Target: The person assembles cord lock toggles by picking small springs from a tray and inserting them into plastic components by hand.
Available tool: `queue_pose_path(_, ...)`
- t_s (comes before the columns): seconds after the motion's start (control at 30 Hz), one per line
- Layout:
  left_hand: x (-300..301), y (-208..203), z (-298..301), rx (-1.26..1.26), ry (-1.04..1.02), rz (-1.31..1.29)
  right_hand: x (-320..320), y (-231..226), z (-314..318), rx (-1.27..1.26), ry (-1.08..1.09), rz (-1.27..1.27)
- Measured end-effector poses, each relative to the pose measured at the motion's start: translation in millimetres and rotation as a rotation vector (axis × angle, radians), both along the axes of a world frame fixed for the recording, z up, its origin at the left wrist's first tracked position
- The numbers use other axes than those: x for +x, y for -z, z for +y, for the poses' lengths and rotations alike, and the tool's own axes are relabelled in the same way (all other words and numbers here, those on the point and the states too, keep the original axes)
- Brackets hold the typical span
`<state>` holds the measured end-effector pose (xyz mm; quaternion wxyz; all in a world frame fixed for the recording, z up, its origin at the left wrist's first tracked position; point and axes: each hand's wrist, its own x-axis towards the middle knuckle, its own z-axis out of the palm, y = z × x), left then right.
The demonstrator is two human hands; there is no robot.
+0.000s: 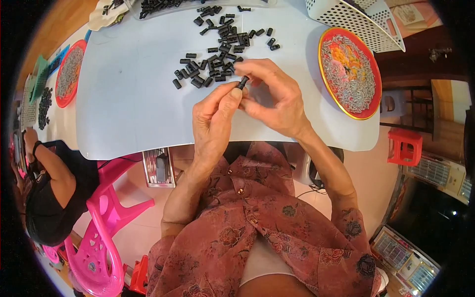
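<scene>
My left hand [213, 116] pinches a small black plastic cord lock [243, 82] between thumb and fingertips, just above the near part of the table. The piece is tilted, with a narrower neck and a flared end pointing up and away. My right hand [279, 99] curves around the piece from the right, its thumb and index finger apart. Whether another right fingertip touches the piece is hidden. Just beyond my hands lies a loose pile of black cylindrical pieces [217, 62], spreading toward the table's far edge.
A red gold-rimmed plate [324, 89] of small silvery metal parts stands right, beside a white perforated basket [346, 24]. A clear tray [198, 9] of black parts sits at the back. Another red plate [60, 99] is left, near a person's arm [57, 173] and a pink chair [106, 237].
</scene>
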<state>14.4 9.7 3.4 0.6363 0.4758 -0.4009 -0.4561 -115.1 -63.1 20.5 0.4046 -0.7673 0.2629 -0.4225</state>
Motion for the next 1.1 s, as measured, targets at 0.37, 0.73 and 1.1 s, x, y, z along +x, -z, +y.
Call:
queue_pose_path(0.37, -0.8, -5.7, -2.1, 0.097, 0.037, -0.091, 4.2, 10.9, 7.2, -0.183, 0.164, 0.032)
queue_pose_path(0.73, -8.5, -6.6, -3.0, 0.09, -0.058, -0.079, 8.2, 18.3, 8.7, -0.447, 0.261, 0.121)
queue_pose_path(1.1, -3.0, 0.4, -6.1, 0.03, 0.046, 0.146, 8.6, 12.3, 9.9, -0.303, 0.24, 0.053)
